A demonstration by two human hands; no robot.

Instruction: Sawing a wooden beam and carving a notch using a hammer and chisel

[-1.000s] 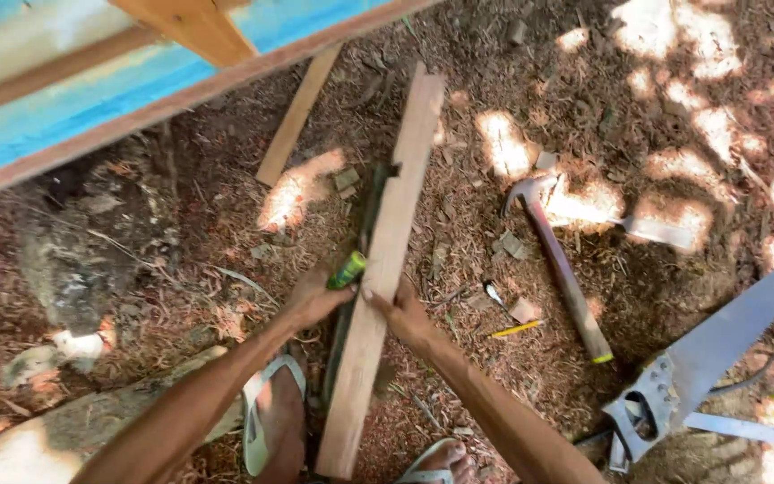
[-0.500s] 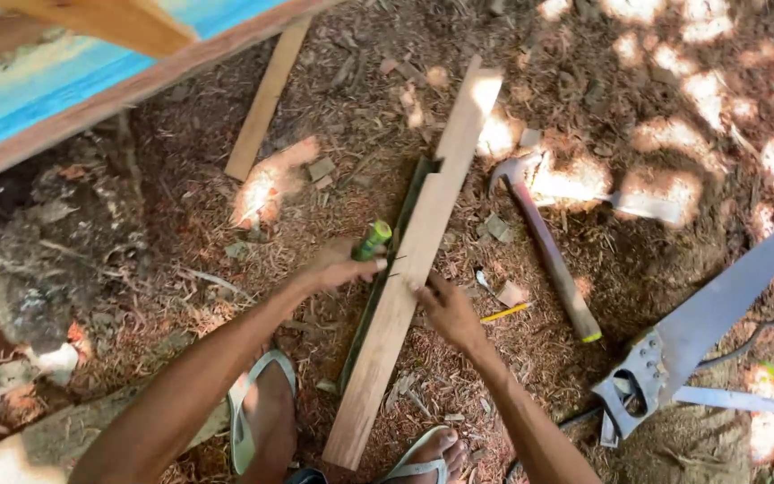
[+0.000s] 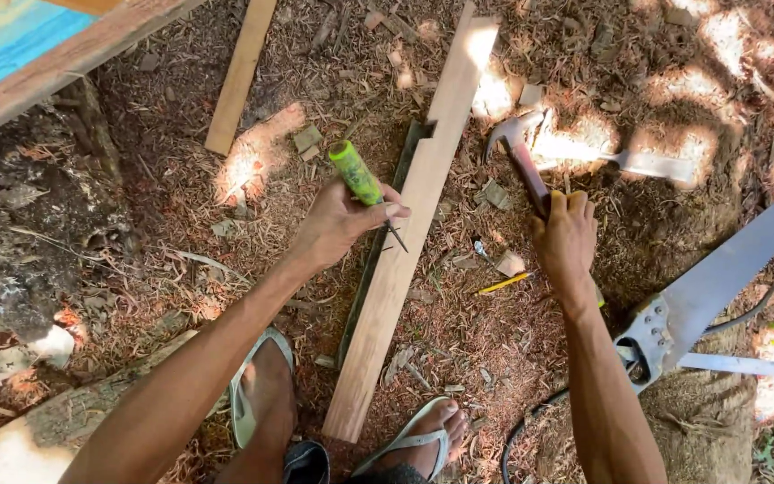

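The left hand [image 3: 338, 220] has its grip clamped on a green-handled tool [image 3: 357, 175], the tip resting on the long plank [image 3: 405, 242] at centre. At three o'clock, the right hand [image 3: 566, 242] wraps the hammer [image 3: 521, 152]. The plank looks unmarked there, no blow struck yet.

1. The left hand [image 3: 344, 220] grips a tool with a green handle [image 3: 356, 172], its thin dark metal tip resting on a long wooden plank [image 3: 409, 224].
2. The right hand [image 3: 566, 237] closes around the reddish handle of a hammer [image 3: 520, 148] lying on the ground, head pointing up the frame.
3. The plank lies lengthwise on ground covered in wood shavings, between two feet in sandals [image 3: 257, 394].
4. A shorter wood strip [image 3: 239, 76] lies up left.
5. A handsaw [image 3: 718, 287] rests at right, and a yellow pencil [image 3: 503, 284] lies near the plank.
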